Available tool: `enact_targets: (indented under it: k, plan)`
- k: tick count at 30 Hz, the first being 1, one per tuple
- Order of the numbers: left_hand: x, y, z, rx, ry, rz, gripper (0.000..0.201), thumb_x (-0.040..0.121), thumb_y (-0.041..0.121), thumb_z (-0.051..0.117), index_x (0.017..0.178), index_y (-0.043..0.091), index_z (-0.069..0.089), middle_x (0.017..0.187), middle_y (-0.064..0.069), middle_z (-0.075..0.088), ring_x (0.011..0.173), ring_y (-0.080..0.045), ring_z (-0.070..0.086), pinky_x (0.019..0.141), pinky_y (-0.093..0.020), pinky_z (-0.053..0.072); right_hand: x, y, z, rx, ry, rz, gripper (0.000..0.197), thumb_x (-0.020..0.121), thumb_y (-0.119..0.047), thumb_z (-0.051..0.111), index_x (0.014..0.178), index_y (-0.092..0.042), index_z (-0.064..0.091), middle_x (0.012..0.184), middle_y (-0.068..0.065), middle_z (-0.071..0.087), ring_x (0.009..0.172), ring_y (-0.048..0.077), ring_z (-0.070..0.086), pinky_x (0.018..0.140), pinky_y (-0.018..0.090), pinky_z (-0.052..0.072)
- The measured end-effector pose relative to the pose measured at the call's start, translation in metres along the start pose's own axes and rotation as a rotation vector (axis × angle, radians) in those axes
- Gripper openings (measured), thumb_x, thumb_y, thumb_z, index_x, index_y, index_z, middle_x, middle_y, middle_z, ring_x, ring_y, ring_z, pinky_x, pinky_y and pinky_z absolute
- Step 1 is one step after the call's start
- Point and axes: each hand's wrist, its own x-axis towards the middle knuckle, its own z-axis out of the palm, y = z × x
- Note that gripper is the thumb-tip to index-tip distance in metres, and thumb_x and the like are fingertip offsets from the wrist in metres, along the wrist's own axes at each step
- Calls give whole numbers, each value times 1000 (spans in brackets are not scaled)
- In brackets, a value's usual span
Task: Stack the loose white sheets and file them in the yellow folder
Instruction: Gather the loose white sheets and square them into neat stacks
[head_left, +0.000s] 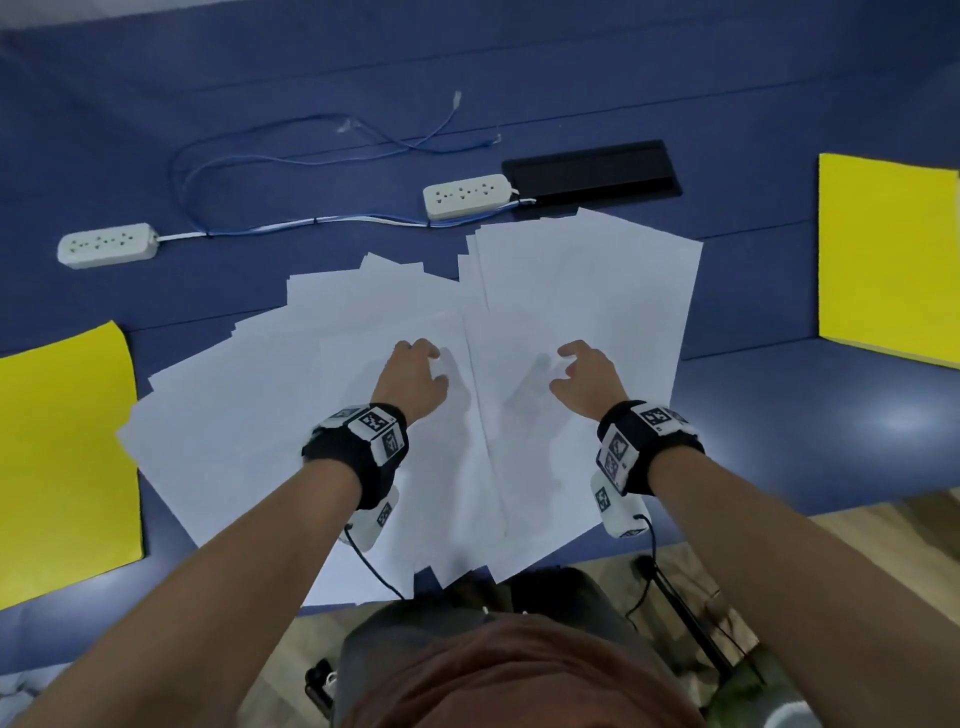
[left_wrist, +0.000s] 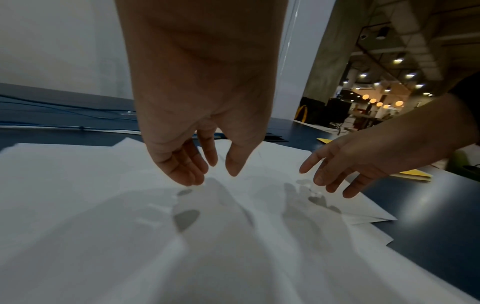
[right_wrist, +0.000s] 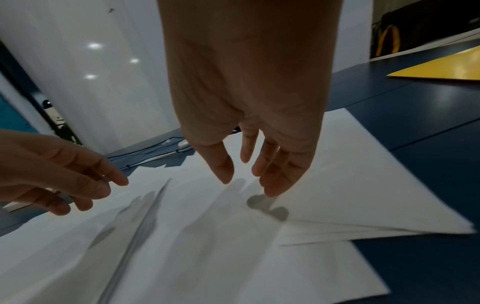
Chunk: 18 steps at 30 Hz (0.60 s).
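Gathering step, not started properly. White sheets (head_left: 395, 415) fanned across blue table (head_left: 779, 415), unstacked. Left hand (head_left: 413, 376) and right hand (head_left: 589, 382) hover over sheets, fingers relaxed, holding nothing. Yellow folder (head_left: 883, 260) far right, apart. Next: sweep sheets inward, square edges.

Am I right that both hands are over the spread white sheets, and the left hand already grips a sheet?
Not quite: the left hand grips nothing; its relaxed fingers hang over the white sheets, as the left wrist view shows. The right hand is over them too.
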Motion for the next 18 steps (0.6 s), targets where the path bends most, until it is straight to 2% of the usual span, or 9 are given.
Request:
enact_targets:
  k: [4, 7, 11, 14, 18]
  plan:
    - [25, 49, 23, 6, -29, 78, 38, 92, 21, 61, 128, 9, 56, 125, -14, 52, 108, -26, 57, 90, -29, 43, 15, 28, -33, 18, 53, 74, 50, 82, -14, 59, 131, -18, 50, 127, 12, 47, 109, 26, 54, 83, 32, 48]
    - [43, 81, 38, 12, -61, 105, 38, 91, 21, 62, 128, 8, 57, 128, -15, 51, 112, -27, 57, 95, -30, 44, 25, 46, -54, -10, 87, 144, 47, 83, -16, 57, 129, -22, 50, 131, 11, 40, 116, 29, 49, 87, 35, 50]
    - [67, 114, 51, 30, -83, 101, 41, 92, 20, 62, 130, 6, 55, 132, -16, 48, 117, -28, 55, 96, -31, 43, 36, 62, -74, -56, 116, 194, 47, 85, -18, 57, 131, -22, 49, 135, 11, 34, 122, 33, 40, 84, 30, 39]
    - [80, 130, 60, 51, -103, 80, 50, 93, 22, 61, 139, 6, 48, 138, -17, 40, 121, -30, 53, 100, -31, 41, 43, 68, -82, -54, 125, 231, 51, 84, -17, 56, 134, -21, 44, 136, 10, 29, 122, 34, 35, 84, 31, 35]
    - [93, 143, 70, 88, -154, 28, 72, 93, 32, 63, 150, 4, 28, 146, -20, 29, 131, -32, 43, 109, -36, 38, 52, 71, -84, -16, 166, 276, 61, 83, -19, 57, 140, -17, 36, 137, 13, 27, 121, 38, 33, 101, 37, 35]
